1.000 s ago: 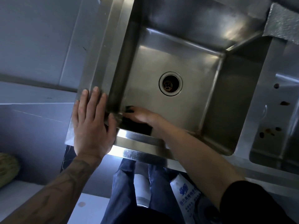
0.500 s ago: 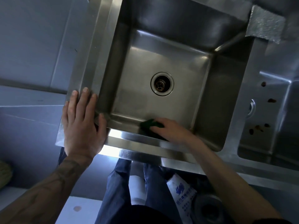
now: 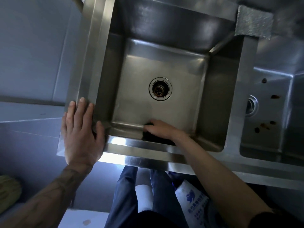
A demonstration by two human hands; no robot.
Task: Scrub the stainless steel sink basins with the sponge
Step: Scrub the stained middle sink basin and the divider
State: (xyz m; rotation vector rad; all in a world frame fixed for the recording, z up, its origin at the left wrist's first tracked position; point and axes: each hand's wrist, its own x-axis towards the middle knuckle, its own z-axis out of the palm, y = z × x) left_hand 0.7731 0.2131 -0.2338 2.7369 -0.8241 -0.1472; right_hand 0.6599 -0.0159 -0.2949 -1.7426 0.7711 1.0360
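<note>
A square stainless steel basin point(image 3: 164, 60) fills the middle of the view, with a round drain point(image 3: 160, 89) in its floor. My right hand point(image 3: 162, 130) reaches down inside and presses a dark sponge point(image 3: 148, 124) against the near wall where it meets the floor; most of the sponge is hidden under the fingers. My left hand point(image 3: 81, 130) lies flat, fingers apart, on the basin's near-left rim corner point(image 3: 85, 63), holding nothing.
A second basin point(image 3: 276, 112) lies to the right, with brown spots on its wall and its own drain point(image 3: 250, 106). A grey cloth point(image 3: 253, 23) lies on the far rim. Below the front edge are my legs and a white printed bag point(image 3: 192, 201).
My right hand slid the sponge along the near wall, from the near-left corner rightward to about the middle. My left hand stayed flat on the rim corner.
</note>
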